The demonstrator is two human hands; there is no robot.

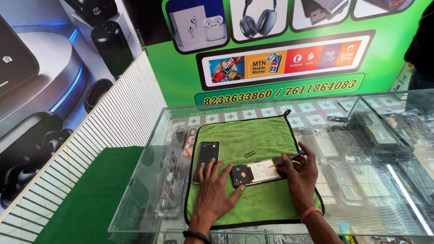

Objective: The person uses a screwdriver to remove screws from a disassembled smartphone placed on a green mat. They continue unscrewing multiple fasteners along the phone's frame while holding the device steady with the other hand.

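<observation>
Opened phone [255,173] flat on green cloth [253,135], screwdriver [289,157] tip touching.

both forearms are bare, with no sleeves in view. the left hand [213,192] has a dark, thin band around its wrist at the near edge. the right hand [301,174] has a pinkish-orange band around its wrist.

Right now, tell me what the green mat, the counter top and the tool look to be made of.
Green mat: soft cloth, seemingly microfibre, matte with dark stitched edging. Counter top: clear glass, glossy, goods visible beneath. Tool in the right hand: dark handle, probably plastic; tip too small to tell. Left hand rests on the mat.
</observation>
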